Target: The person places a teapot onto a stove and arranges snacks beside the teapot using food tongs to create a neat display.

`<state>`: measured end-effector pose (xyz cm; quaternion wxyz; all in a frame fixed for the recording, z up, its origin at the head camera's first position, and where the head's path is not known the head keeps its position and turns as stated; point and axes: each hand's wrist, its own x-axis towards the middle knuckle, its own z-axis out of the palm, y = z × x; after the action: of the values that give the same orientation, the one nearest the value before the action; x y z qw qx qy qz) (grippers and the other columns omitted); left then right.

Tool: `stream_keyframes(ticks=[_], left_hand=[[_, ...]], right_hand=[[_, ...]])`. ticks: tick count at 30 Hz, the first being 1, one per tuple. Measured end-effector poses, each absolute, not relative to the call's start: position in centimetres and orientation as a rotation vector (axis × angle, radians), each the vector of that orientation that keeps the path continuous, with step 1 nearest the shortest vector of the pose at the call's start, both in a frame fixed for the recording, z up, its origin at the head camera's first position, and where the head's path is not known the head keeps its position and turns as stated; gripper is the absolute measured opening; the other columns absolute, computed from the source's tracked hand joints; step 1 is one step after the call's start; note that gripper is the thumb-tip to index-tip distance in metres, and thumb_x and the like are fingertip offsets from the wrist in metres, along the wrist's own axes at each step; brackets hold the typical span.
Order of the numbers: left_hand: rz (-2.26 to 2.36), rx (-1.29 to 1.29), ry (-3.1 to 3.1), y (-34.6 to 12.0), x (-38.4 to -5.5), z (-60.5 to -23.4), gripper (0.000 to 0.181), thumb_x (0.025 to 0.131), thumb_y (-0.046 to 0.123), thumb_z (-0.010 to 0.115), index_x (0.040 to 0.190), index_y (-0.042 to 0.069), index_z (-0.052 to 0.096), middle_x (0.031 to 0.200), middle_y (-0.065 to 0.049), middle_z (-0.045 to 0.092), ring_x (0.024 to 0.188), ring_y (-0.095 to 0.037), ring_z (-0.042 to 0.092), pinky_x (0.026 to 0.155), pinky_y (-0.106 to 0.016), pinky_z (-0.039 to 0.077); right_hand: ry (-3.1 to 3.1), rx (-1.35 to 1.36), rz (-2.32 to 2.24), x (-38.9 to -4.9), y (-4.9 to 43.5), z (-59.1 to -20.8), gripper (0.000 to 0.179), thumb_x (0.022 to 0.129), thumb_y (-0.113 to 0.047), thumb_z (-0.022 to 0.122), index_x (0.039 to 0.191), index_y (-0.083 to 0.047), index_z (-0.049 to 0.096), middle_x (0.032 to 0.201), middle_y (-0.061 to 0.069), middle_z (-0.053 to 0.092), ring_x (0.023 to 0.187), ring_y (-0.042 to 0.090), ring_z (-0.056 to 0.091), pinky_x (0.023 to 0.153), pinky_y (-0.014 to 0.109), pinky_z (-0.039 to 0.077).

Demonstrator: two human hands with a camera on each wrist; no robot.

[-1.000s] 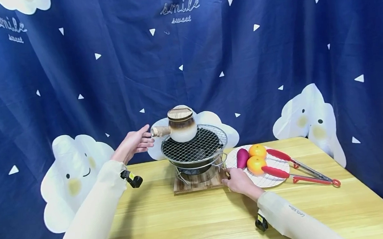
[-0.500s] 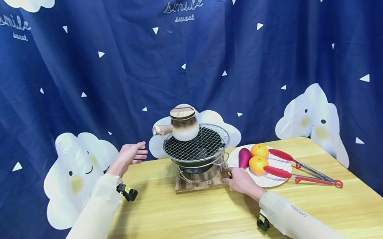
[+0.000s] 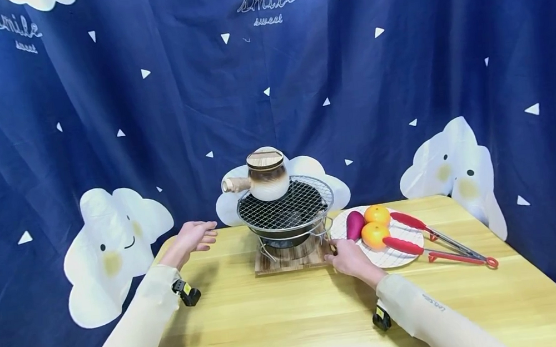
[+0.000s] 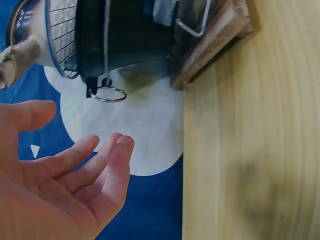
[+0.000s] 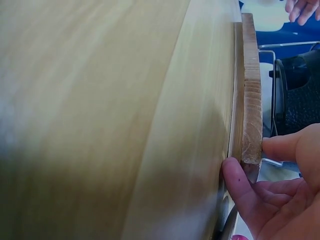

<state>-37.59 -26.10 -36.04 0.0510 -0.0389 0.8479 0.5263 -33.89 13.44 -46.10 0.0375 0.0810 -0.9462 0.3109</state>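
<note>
In the head view a round tabletop grill (image 3: 282,212) with a wire mesh stands on a square wooden board (image 3: 291,260). A lidded clay pot (image 3: 268,181) rests on the mesh, its side handle (image 3: 235,185) pointing left. My left hand (image 3: 195,238) hovers left of the grill, fingers loosely spread and touching nothing; the left wrist view shows its palm (image 4: 65,195) apart from the grill. At the board's near right corner my right hand (image 3: 351,258) pinches the edge. The right wrist view shows digits on both faces of the board (image 5: 252,95).
Right of the grill lies a white plate (image 3: 399,257) with a purple eggplant-like item (image 3: 355,224) and two oranges (image 3: 375,235). Red-tipped tongs (image 3: 458,251) rest with their tips over the plate. A blue curtain (image 3: 269,85) hangs behind the wooden table (image 3: 272,319).
My left hand has drawn back from beside the pot's handle, left and downward. My right hand stays at the board's corner. The camera view has shifted slightly.
</note>
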Motion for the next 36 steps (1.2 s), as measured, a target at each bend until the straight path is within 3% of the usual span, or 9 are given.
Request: stream_keyframes(ticks=[6, 10, 15, 20, 26, 36], left_hand=[[1.582, -0.093, 2.562, -25.4, -37.2, -37.3, 0.047, 0.1, 0.027, 0.057, 0.13, -0.009, 0.056, 0.104, -0.012, 0.071, 0.083, -0.013, 0.069, 0.071, -0.028, 0.063], [1.554, -0.078, 2.557, -24.9, -37.0, -38.1, 0.047, 0.1, 0.026, 0.056, 0.13, -0.01, 0.055, 0.108, -0.016, 0.07, 0.084, -0.016, 0.069, 0.075, -0.032, 0.064], [1.543, -0.061, 2.519, -23.9, -37.0, -39.5, 0.048, 0.1, 0.023, 0.056, 0.134, -0.011, 0.052, 0.117, -0.025, 0.065, 0.091, -0.024, 0.07, 0.081, -0.038, 0.064], [1.535, -0.046, 2.495, -23.0, -36.8, -40.7, 0.044, 0.099, 0.02, 0.058, 0.131, -0.01, 0.055, 0.114, -0.022, 0.065, 0.088, -0.025, 0.071, 0.079, -0.038, 0.064], [1.542, -0.019, 2.466, -22.0, -36.5, -42.1, 0.045, 0.096, 0.013, 0.055, 0.133, -0.014, 0.052, 0.124, -0.032, 0.061, 0.094, -0.037, 0.072, 0.079, -0.04, 0.065], [1.549, 0.058, 2.415, -20.5, -36.3, -44.1, 0.048, 0.094, 0.01, 0.057, 0.133, -0.016, 0.05, 0.12, -0.031, 0.062, 0.085, -0.032, 0.071, 0.077, -0.041, 0.065]], right_hand=[[-2.919, 0.248, 0.944, -34.2, 13.5, -46.2, 0.055, 0.091, -0.021, 0.073, 0.138, 0.001, 0.058, 0.109, 0.016, 0.072, 0.082, 0.022, 0.062, 0.074, 0.037, 0.056], [-2.92, 0.253, 0.944, -34.3, 13.6, -46.3, 0.054, 0.09, -0.021, 0.073, 0.138, 0.0, 0.059, 0.099, 0.012, 0.071, 0.077, 0.021, 0.06, 0.067, 0.033, 0.052], [-2.903, 0.268, 0.934, -34.3, 13.6, -46.2, 0.053, 0.09, -0.02, 0.073, 0.137, 0.001, 0.06, 0.101, 0.013, 0.071, 0.08, 0.022, 0.061, 0.071, 0.036, 0.054], [-2.9, 0.282, 0.921, -34.2, 13.6, -46.1, 0.053, 0.09, -0.021, 0.073, 0.136, 0.001, 0.06, 0.099, 0.012, 0.071, 0.08, 0.022, 0.061, 0.07, 0.035, 0.053], [-2.89, 0.281, 0.933, -34.0, 13.5, -46.1, 0.048, 0.09, -0.02, 0.073, 0.133, 0.0, 0.063, 0.086, 0.008, 0.066, 0.075, 0.021, 0.059, 0.065, 0.032, 0.05], [-2.904, 0.256, 0.945, -34.0, 13.5, -46.1, 0.05, 0.09, -0.02, 0.073, 0.135, -0.001, 0.062, 0.091, 0.008, 0.069, 0.078, 0.021, 0.06, 0.066, 0.032, 0.051]])
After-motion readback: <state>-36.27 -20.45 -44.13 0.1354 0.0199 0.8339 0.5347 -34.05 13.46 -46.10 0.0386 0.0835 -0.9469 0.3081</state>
